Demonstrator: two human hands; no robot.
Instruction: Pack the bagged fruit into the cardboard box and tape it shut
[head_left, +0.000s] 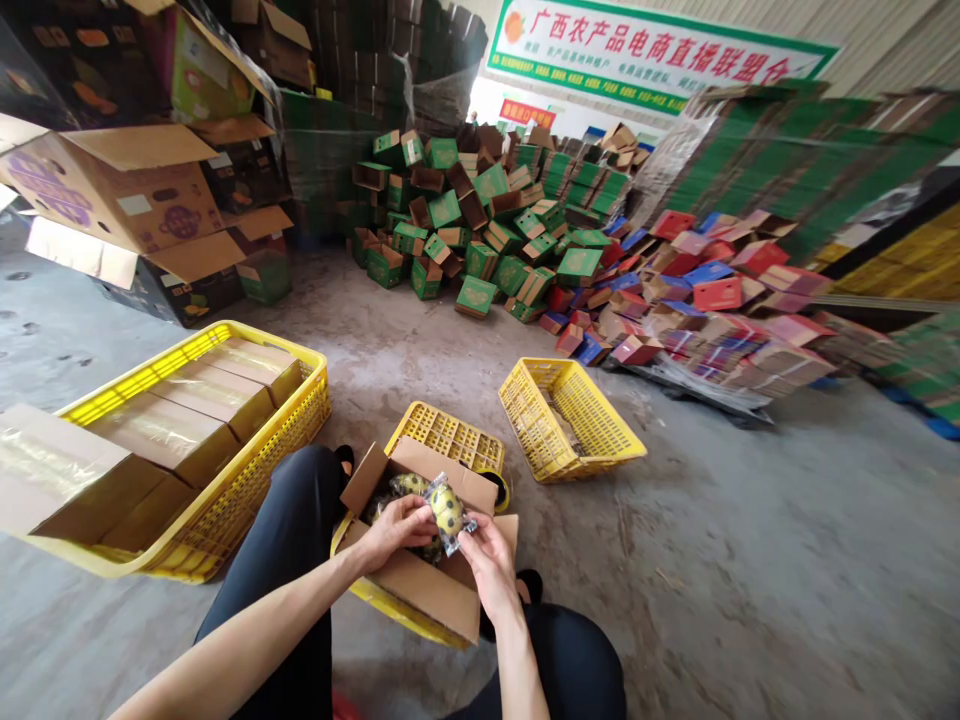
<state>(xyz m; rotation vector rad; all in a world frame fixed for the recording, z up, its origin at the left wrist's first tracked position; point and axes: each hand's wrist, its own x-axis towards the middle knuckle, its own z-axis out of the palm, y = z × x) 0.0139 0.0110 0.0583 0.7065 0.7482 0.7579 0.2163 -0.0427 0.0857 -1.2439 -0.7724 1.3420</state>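
Observation:
Between my two hands is a yellow, black-spotted rounded piece in clear plastic wrap (448, 510), which looks like a packed fruit. My left hand (400, 528) pinches its left side. The fingers of my right hand (487, 553) close on the wrapper's lower right end. Both hands are above an open cardboard box (431, 592) with its flaps spread. Inside the box lie similar wrapped yellow pieces (407, 484), partly hidden by my hands and the flaps. The box rests on a yellow plastic crate (445, 433) between my legs.
To the left, a large yellow crate (319, 400) holds several taped cartons (217, 395). Ahead on the right stands a smaller yellow crate (600, 400) with something brownish inside. Heaps of green boxes (480, 260) and red and blue boxes (712, 290) lie farther back. Opened cartons (150, 190) are stacked at left.

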